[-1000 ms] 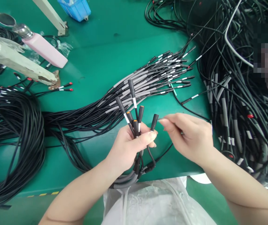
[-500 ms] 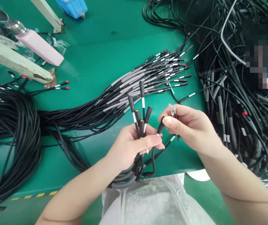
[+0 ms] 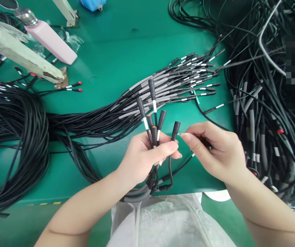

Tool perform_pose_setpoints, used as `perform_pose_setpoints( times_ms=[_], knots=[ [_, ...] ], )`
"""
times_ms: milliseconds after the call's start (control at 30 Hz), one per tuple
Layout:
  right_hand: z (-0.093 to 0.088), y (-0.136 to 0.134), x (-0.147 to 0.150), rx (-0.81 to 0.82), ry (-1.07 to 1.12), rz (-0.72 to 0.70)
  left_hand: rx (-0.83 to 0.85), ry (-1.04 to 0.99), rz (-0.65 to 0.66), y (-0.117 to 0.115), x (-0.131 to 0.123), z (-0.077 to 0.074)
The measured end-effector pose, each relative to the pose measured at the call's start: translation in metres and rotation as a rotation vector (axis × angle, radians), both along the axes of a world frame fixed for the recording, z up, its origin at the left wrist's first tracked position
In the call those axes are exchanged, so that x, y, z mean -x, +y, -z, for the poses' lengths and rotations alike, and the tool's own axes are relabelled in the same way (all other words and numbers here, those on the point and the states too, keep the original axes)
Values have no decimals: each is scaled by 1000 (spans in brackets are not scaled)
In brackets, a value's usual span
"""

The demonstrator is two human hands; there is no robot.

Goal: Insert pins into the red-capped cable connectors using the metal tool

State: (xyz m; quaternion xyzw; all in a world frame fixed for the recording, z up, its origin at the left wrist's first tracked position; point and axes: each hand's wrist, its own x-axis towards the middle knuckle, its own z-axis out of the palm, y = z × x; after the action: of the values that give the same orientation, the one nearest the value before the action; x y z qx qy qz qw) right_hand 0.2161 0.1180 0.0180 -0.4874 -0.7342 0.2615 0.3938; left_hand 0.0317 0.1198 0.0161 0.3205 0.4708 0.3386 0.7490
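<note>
My left hand (image 3: 149,154) is closed around several black cables, whose connector ends stick up above the fingers. Two of these connectors (image 3: 154,135) show orange inside; others have white bands. One black connector (image 3: 176,129) stands upright between the left thumb and fingers, apart from the rest. Beside it, my right hand (image 3: 206,144) pinches a small thin pointed item (image 3: 179,134), its tip at the connector's side. What that item is cannot be made out. Below the left hand hang grey sleeved cable parts (image 3: 139,195).
A long cable bundle (image 3: 90,123) crosses the green table (image 3: 126,41), with a coil (image 3: 31,151) at left. Tangled cables (image 3: 260,103) lie at right. A pink bottle (image 3: 53,41), a metal post (image 3: 26,56) and a blue bin (image 3: 92,4) stand beyond.
My right hand has let go of the separate connector's top and moved slightly right and down. The thin item now points at that connector. The view has shifted a little.
</note>
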Motion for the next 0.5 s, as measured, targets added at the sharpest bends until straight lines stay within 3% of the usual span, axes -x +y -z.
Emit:
perform_pose_setpoints(
  times_ms=[500],
  knots=[
    [-2, 2, 0, 23, -21, -99, -33, 8, 18, 0, 1, 3]
  ],
)
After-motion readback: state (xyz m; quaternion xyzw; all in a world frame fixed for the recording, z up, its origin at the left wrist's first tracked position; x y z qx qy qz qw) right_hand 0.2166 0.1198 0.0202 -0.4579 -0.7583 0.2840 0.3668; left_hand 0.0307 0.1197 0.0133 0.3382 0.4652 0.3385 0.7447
